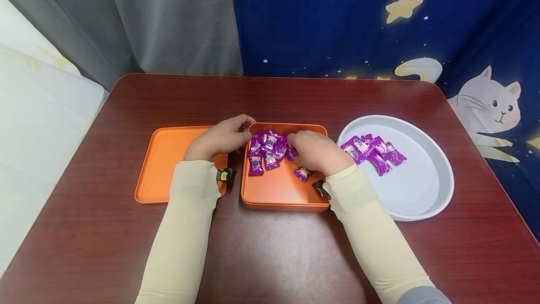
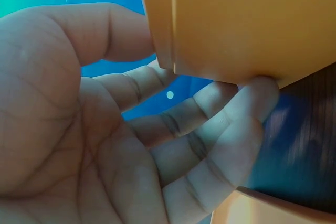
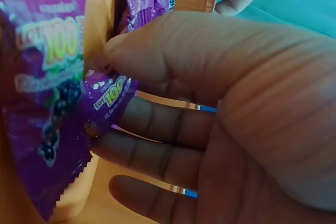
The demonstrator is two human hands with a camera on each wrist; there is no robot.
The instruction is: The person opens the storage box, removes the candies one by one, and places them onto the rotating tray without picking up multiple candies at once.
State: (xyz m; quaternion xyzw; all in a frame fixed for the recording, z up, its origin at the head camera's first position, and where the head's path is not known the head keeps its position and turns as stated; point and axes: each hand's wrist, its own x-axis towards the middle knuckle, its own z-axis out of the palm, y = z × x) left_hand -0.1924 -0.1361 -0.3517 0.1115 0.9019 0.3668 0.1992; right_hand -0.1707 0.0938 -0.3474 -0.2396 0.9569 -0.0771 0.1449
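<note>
At mid-frame I see the left hand (image 1: 221, 138), fingers loosely extended, touching the orange box (image 1: 283, 195) at its upper-left corner, while the right hand (image 1: 317, 152) sits inside among purple candies (image 1: 270, 142), pinching or not, I cannot tell.

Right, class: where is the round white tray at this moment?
In the head view, the round white tray sits on the right side of the reddish-brown table, beside the orange rectangular box.

Home-like room: reddish-brown table (image 1: 270, 100), grey curtain (image 1: 181, 18), blue curtain (image 1: 316, 18) with cartoon cat (image 1: 491, 102)
</note>
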